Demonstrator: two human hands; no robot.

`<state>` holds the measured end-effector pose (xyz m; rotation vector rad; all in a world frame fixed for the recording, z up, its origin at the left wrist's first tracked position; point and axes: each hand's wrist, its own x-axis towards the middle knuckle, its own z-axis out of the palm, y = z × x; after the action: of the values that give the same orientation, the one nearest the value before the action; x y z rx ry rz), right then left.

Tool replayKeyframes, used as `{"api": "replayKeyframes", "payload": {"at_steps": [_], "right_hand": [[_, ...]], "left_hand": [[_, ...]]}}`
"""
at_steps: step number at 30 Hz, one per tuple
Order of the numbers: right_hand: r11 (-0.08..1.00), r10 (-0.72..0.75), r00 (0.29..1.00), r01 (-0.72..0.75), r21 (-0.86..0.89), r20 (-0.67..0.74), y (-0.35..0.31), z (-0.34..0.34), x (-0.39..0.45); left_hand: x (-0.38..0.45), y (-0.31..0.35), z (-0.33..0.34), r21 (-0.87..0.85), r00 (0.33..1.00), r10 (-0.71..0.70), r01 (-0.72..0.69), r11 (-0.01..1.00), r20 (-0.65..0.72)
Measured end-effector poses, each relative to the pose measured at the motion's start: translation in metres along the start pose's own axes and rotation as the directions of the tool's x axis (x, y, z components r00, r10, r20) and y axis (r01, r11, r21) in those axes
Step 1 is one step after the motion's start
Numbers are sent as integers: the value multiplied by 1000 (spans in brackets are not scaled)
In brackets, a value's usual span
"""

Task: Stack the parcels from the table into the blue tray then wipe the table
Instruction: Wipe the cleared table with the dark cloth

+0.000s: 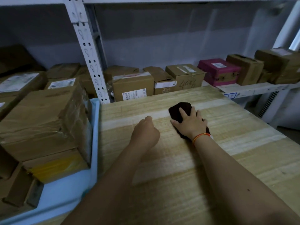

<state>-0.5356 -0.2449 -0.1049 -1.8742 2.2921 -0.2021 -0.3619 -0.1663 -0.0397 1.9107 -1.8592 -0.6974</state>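
Wiping stage: my right hand has the cloth, and bare table stretches on every side of it.

My right hand lies flat with fingers spread on the dark cloth, pressing it onto the wooden table; the cloth's long axis runs from my wrist out past the fingertips. My left hand sits just beside it, curled in a loose fist and holding nothing. The parcels are stacked in the blue tray, well off to the left of both hands. I judge that the right hand does the wiping, toward me and to the right.
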Motion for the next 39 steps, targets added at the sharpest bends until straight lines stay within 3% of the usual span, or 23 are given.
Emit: {"api": "replayKeyframes", "payload": {"at_steps": [7, 14, 20, 26, 33, 39], "right_hand": [[994, 106, 979, -99, 46, -174, -18, 5, 36], [977, 170, 976, -148, 153, -138, -58, 6, 88], [989, -53, 992, 68, 130, -115, -123, 18, 116], [961, -267, 963, 269, 69, -36, -167, 31, 122], [795, -601, 797, 588, 148, 66, -206, 34, 88], [633, -764, 639, 718, 290, 86, -224, 41, 39]], "left_hand": [[21, -12, -8, 56, 999, -49, 49, 997, 1], [38, -31, -29, 66, 988, -140, 144, 987, -62], [43, -43, -37, 55, 967, -232, 238, 970, -107], [47, -51, -34, 26, 940, -304, 311, 950, -152], [38, -52, -32, 2, 936, -308, 313, 950, -171], [18, -49, -37, -29, 937, -258, 259, 966, -236]]}}
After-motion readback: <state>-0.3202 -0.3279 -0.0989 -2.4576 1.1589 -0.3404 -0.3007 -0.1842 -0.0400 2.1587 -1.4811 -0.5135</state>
